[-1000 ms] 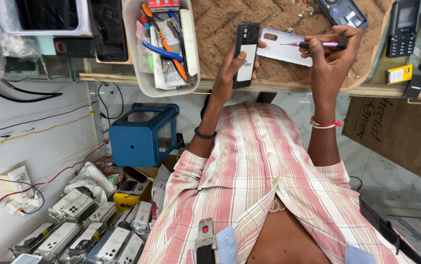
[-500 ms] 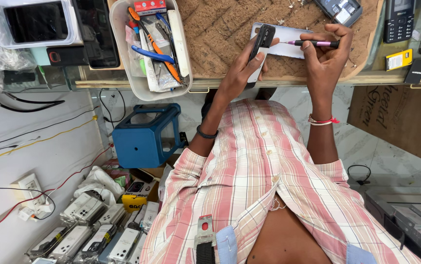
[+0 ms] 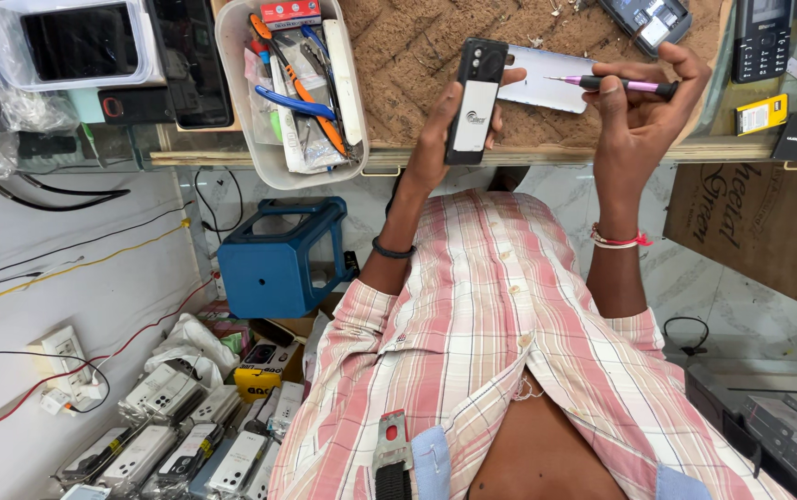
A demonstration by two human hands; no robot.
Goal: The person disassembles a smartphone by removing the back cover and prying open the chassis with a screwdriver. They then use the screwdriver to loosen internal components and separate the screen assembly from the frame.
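Over the brown bench mat [image 3: 417,56], left hand [image 3: 440,139] grips a phone [image 3: 475,100], right hand [image 3: 644,111] a pink screwdriver [image 3: 625,85]

A phone repair workshop: tool tray [image 3: 232,56], spare phones [image 3: 185,444], cork bench [image 3: 417,56].
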